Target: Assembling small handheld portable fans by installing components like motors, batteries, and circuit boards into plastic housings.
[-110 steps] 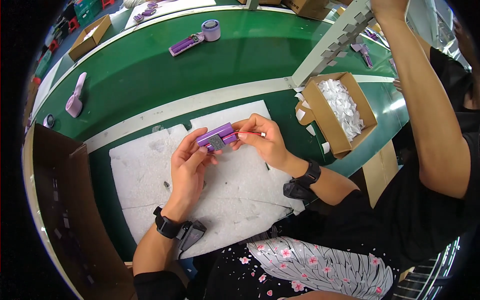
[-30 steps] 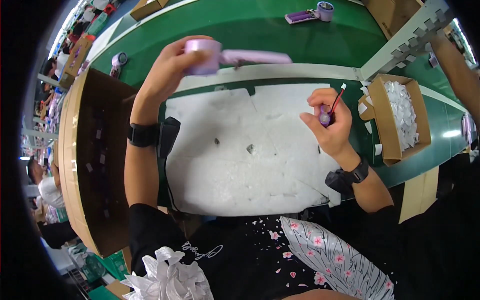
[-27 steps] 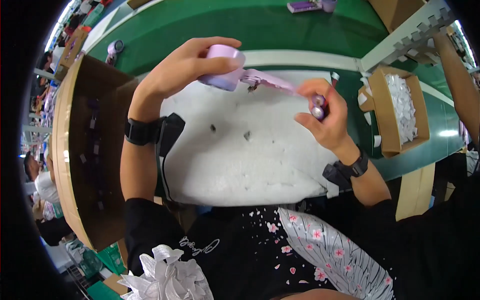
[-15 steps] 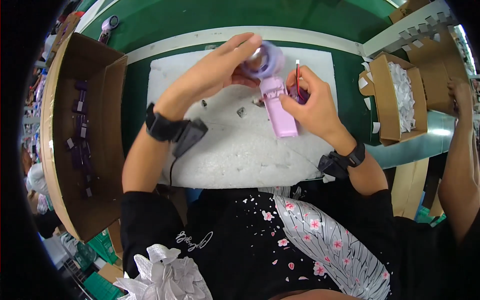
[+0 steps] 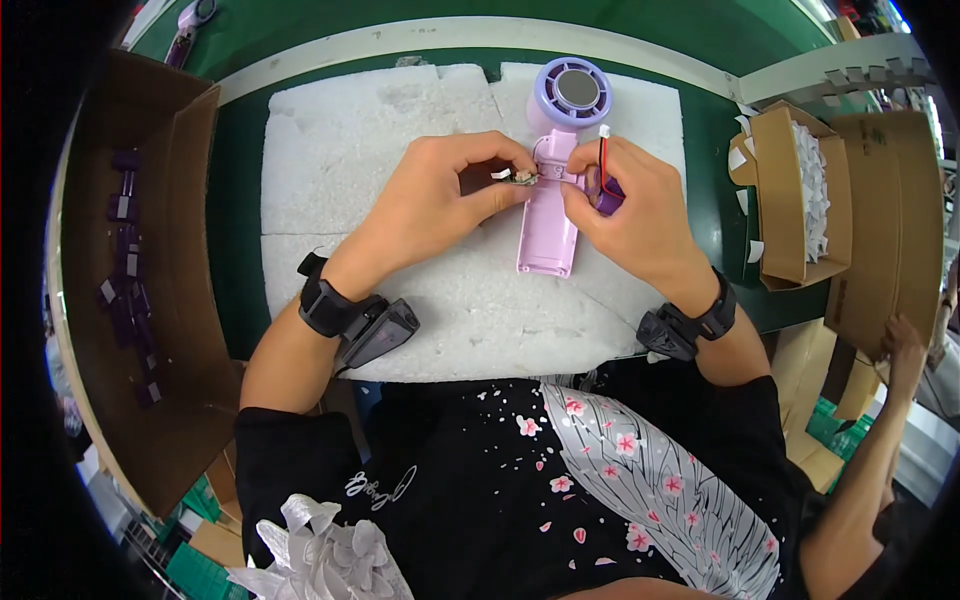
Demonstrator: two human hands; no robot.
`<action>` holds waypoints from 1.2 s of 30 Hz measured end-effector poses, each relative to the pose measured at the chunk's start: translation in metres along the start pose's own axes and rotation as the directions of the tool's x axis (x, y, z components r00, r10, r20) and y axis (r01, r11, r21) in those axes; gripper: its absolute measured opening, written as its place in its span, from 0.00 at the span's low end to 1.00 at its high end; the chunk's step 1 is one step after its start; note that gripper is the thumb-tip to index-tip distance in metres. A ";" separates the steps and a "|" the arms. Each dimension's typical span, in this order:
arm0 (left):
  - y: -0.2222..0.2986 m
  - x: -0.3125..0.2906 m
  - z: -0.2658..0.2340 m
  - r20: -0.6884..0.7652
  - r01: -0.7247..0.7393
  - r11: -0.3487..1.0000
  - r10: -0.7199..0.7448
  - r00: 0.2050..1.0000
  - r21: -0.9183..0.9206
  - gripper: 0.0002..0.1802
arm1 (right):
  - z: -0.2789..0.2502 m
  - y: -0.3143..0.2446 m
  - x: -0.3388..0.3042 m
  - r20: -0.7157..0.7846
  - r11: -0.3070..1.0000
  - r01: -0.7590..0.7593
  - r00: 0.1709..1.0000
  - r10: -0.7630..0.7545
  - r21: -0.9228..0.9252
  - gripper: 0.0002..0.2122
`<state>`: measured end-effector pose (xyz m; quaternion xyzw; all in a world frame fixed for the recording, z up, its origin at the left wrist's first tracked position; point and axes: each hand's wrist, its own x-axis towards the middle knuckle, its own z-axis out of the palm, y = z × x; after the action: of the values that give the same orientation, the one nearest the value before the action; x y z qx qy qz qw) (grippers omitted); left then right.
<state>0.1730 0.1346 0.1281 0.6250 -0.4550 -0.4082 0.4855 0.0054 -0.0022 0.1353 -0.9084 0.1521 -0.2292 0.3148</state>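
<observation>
A handheld fan lies on the white foam board [image 5: 440, 330], its round lilac head [image 5: 541, 100] at the far end. Toward me runs its pink handle shell [image 5: 547, 238], open with the hollow inside showing. My left hand [image 5: 425, 200] pinches a small circuit board [image 5: 522, 178] between thumb and fingertips at the handle's left edge. My right hand [image 5: 645, 205] is closed round a purple battery [image 5: 608, 198]. Red and black wires with a white plug [image 5: 604, 131] stick up from it. The right thumb and index fingertip also touch the handle's right edge.
A deep carton [image 5: 190, 300] with several purple parts [image 5: 128, 235] stands at left. At right is a smaller box [image 5: 780, 200] of white pieces. Another fan [image 5: 185, 32] lies at far left. Another person's arm [image 5: 880, 410] reaches in at right, touching a cardboard flap [image 5: 890, 200].
My left hand has left the fan's head and come down to the handle, where it pinches the circuit board. The head, blurred before, now rests face up. My right hand keeps the battery.
</observation>
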 end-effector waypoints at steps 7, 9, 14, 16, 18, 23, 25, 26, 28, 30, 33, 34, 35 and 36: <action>0.006 -0.002 0.000 0.082 -0.038 0.991 0.028 0.996 0.131 0.11 | 0.003 -0.004 -0.001 -0.015 0.988 0.155 0.988 -0.156 -0.008 0.09; 0.005 -0.004 -0.002 0.075 -0.022 0.989 0.011 0.997 0.147 0.12 | 0.011 -0.002 0.000 -0.005 0.985 0.169 0.986 -0.169 0.026 0.09; 0.003 -0.003 0.000 0.082 -0.137 0.971 0.123 0.989 0.196 0.14 | 0.006 -0.007 -0.005 -0.002 0.995 0.097 0.995 -0.097 -0.009 0.09; 0.002 -0.003 0.000 0.077 -0.171 0.962 0.158 0.984 0.211 0.15 | 0.006 -0.008 -0.006 -0.006 0.997 0.074 0.997 -0.074 -0.019 0.09; 0.003 -0.002 -0.001 0.064 -0.210 0.957 0.201 0.977 0.200 0.15 | 0.007 -0.007 -0.007 -0.003 0.997 0.070 0.998 -0.070 -0.021 0.09; -0.006 -0.004 0.008 -0.062 -0.327 0.900 0.358 0.932 0.290 0.14 | 0.007 -0.009 -0.008 0.034 0.997 0.055 0.998 -0.053 -0.054 0.08; -0.005 -0.007 0.007 -0.046 -0.317 0.900 0.346 0.937 0.300 0.13 | 0.007 -0.010 -0.008 0.051 0.997 0.046 0.998 -0.043 -0.064 0.07; -0.003 -0.007 0.007 -0.030 -0.310 0.898 0.335 0.942 0.312 0.13 | 0.007 -0.009 -0.007 0.054 0.997 0.050 0.997 -0.046 -0.065 0.07; 0.003 -0.009 0.007 -0.014 -0.303 0.896 0.325 0.946 0.324 0.13 | 0.007 -0.008 -0.007 0.058 0.996 0.055 0.997 -0.052 -0.068 0.07; 0.011 -0.009 0.009 0.038 -0.283 0.927 0.282 0.959 0.245 0.15 | 0.004 -0.007 -0.006 0.063 0.995 0.070 0.996 -0.066 -0.066 0.07; 0.012 -0.009 0.010 0.055 -0.232 0.958 0.226 0.973 0.168 0.15 | 0.004 -0.008 -0.004 0.071 0.993 0.103 0.993 -0.099 -0.057 0.07; 0.010 -0.009 0.011 0.045 -0.195 0.973 0.191 0.981 0.126 0.14 | 0.004 -0.008 -0.004 0.068 0.993 0.112 0.992 -0.109 -0.044 0.07; 0.008 -0.009 0.011 0.036 -0.158 0.984 0.155 0.987 0.084 0.13 | 0.005 -0.009 -0.004 0.065 0.992 0.122 0.991 -0.120 -0.031 0.06; 0.007 -0.008 0.012 0.034 -0.160 0.984 0.158 0.987 0.084 0.13 | 0.004 -0.009 -0.003 0.063 0.991 0.133 0.989 -0.132 -0.019 0.06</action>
<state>0.1582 0.1386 0.1329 0.6014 -0.5273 -0.3566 0.4828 0.0059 0.0083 0.1375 -0.9268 0.0843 -0.2196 0.2928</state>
